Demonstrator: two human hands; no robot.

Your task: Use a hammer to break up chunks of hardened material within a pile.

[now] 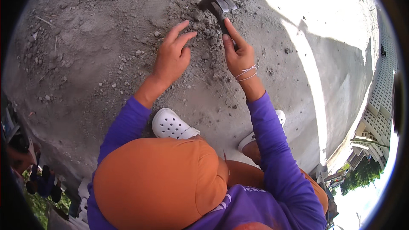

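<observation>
In my right hand (239,55) is a claw hammer (217,5), its dark handle gripped near the head with the index finger stretched along it. The split claw points to the right, and the head rests at or just above a patch of crumbled grey lumps (208,32); I cannot tell if it touches them. My left hand (171,55) hovers to the left of the hammer with its fingers apart and nothing in it. Loose grit and small stones lie beneath both hands. A thin white band circles my right wrist.
Dusty concrete floor (294,98) stretches around me, with rubble (106,17) scattered to the left and ahead. My feet wear white perforated clogs (170,123). Bright sunlight (332,8) falls at the upper right. A pale block wall with openings (383,85) stands at the right edge.
</observation>
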